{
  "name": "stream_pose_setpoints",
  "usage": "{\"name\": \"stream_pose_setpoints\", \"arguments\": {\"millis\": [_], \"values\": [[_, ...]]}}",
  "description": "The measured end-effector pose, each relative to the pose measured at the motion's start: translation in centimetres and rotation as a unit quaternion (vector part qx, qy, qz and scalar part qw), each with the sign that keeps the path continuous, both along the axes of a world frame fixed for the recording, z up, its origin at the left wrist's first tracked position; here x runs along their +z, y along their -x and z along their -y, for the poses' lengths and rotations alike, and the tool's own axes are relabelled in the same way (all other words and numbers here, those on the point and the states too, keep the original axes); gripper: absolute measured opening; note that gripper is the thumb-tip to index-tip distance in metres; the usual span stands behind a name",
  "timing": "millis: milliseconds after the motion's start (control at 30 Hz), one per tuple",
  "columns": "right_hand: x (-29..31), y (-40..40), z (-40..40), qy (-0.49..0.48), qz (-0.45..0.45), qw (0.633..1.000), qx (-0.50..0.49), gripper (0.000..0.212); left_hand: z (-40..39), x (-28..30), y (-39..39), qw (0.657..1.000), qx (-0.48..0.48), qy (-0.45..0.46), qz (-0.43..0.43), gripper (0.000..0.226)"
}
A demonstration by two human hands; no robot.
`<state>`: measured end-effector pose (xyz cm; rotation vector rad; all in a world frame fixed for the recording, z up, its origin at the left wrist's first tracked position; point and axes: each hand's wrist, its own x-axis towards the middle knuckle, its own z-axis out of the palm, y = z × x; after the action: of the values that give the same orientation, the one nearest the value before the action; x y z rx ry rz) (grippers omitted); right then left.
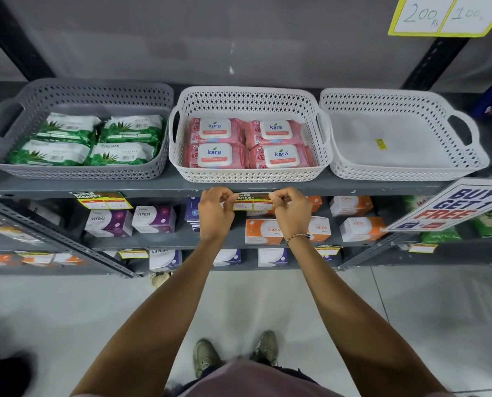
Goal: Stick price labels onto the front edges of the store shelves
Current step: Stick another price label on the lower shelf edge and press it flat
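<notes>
Now both hands, left hand (214,209) and right hand (292,209), pinch the yellow-and-green paper price label (252,201) by its ends against the grey metal shelf edge (159,188). Thin and floppy, it likely creases easily. Holding at three and nine o'clock looks best.

Beaded bracelet (298,237), pinkish shirt (253,381), olive sneakers (206,357).

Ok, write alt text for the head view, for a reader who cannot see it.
Both hands, left hand and right hand, pinch a price label against the grey shelf edge below a white basket of pink wipes packs. Another label is already stuck further left, under the grey basket.
</notes>
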<state>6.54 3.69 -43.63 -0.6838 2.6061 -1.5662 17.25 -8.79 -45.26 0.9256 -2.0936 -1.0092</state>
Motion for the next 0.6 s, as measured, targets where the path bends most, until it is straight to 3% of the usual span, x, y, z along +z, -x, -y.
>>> {"name": "stream_pose_setpoints", "arguments": {"millis": [433, 600], "values": [[0.1, -0.5, 1.2, -0.002, -0.003, 0.999, -0.032, 0.016, -0.8, 0.5, 1.1, 0.997, 0.058, -0.048, -0.014, 0.019], [-0.1, -1.2, 1.6, -0.013, -0.017, 1.0, -0.011, 0.043, -1.4, 0.5, 1.0, 0.994, 0.056, -0.087, -0.028, 0.044]]}}
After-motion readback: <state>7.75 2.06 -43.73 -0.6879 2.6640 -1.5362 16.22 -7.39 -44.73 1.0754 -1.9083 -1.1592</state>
